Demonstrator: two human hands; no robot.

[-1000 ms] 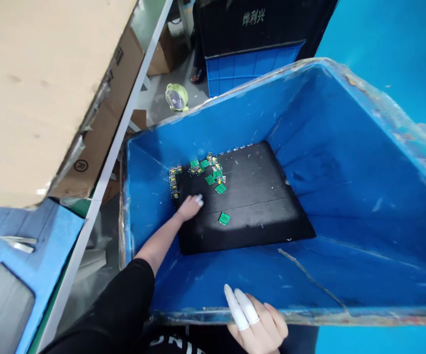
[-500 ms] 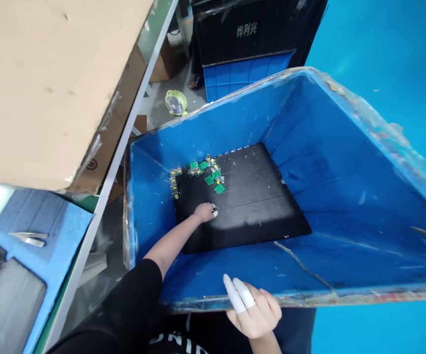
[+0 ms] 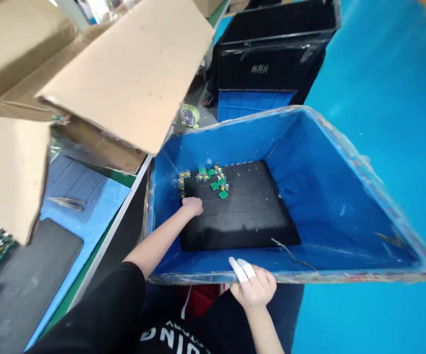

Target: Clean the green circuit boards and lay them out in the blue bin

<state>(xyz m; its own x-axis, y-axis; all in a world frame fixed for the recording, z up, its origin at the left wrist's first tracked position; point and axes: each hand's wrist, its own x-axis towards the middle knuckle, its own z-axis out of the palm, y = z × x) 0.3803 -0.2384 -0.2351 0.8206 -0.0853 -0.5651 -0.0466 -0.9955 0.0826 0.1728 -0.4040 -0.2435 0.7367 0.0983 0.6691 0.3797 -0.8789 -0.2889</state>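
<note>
The left hand (image 3: 193,205) has moved toward nine o'clock in the blue bin (image 3: 323,196); whether it holds anything, I cannot tell. Circuit boards (image 3: 223,194) lie at eleven. The right hand (image 3: 256,284) grips the six-o'clock rim (image 3: 316,278).

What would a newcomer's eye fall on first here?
Probably the big blue bin in the middle, with the left hand down inside it at the left of the black mat. Next, perhaps, the small green boards toward the mat's far left, and the right hand on the near rim, two fingers in white covers.
</note>
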